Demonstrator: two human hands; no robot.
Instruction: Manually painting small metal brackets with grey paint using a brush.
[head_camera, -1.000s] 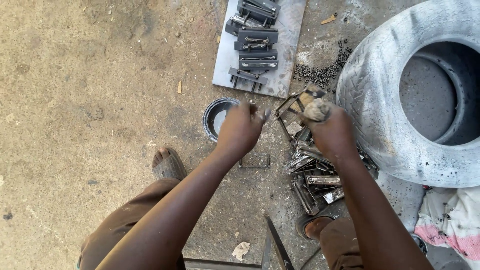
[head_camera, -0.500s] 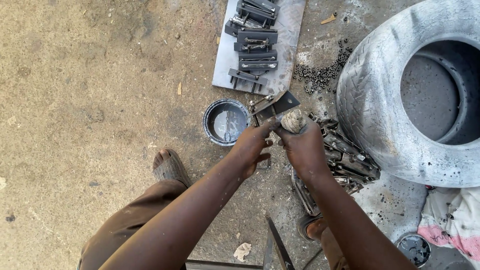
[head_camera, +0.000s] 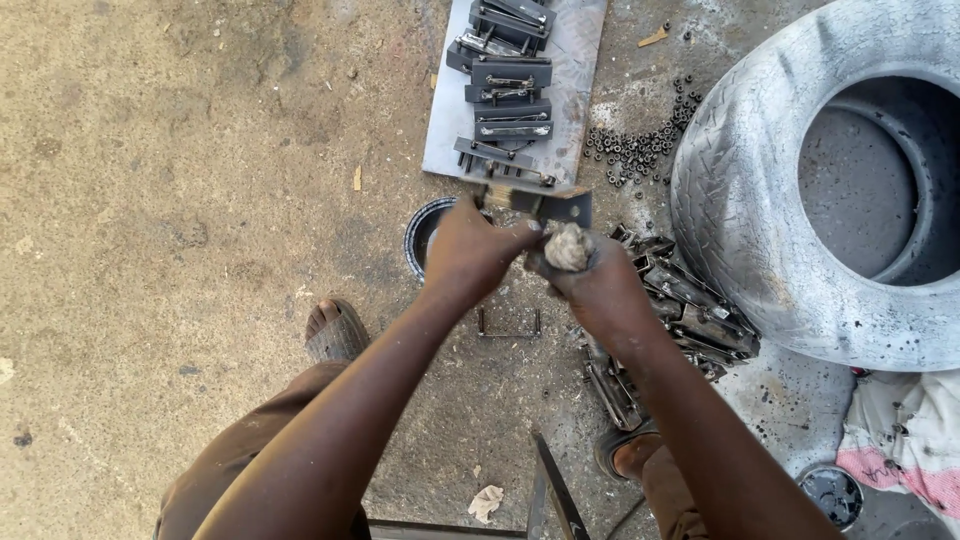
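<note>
- while a dark metal bracket (head_camera: 540, 203) is gripped in the left hand (head_camera: 468, 250), a grey wad of rag (head_camera: 567, 246) is held closed in the right hand (head_camera: 598, 283), pressed just beside the bracket.
- finished-looking brackets are laid in a row on the metal sheet (head_camera: 575, 60) ahead; that part seems done.
- a heap of brackets (head_camera: 690, 315) is seen by the tyre (head_camera: 745, 200), apparently left to do.
- a small round tin (head_camera: 420, 235) is partly hidden under the left hand.
</note>
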